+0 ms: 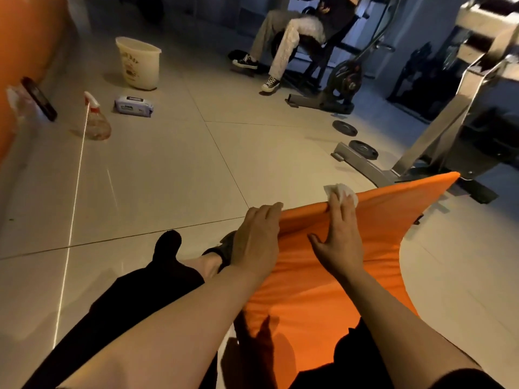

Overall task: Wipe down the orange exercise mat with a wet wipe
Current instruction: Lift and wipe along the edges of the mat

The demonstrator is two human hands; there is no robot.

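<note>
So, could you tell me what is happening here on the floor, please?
A person sitting on the tiled floor is wiping an orange mat draped over their lap. The right hand presses a white wet wipe against the mat's raised far edge, while the left hand rests flat on the mat's left side. A wipes pack, spray bottle and bucket stand farther off.

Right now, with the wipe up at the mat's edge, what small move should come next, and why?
Probably draw the right hand and wipe along the mat toward its far corner: the wipe sits at the raised edge, the left hand steadies the near end, and orange surface stretches on beyond it.
</note>
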